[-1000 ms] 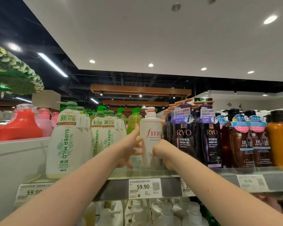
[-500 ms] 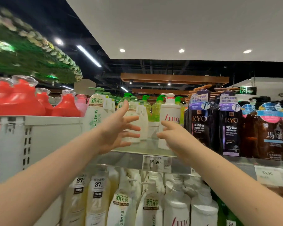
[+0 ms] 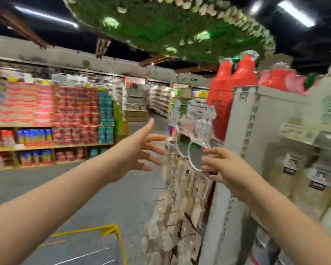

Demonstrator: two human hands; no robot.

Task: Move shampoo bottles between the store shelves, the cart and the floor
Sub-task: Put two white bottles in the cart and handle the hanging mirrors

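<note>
Shampoo bottles (image 3: 292, 165): shelved at far right, blurred, none in hand. Left grip (image 3: 134, 150) and right grip (image 3: 224, 165): both released, fingers spread, empty over the aisle. Step, we judge: turning from shelf (image 3: 298, 131) toward cart (image 3: 111, 228), between transfers. Next: find and clasp another bottle. Change: we faced the shelf a moment ago; view has swung left.

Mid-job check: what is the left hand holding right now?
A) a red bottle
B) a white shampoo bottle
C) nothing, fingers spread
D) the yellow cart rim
C: the left hand hangs in the air with fingers spread and empty; the yellow cart rim lies well below it, the red bottles up to the right.
</note>
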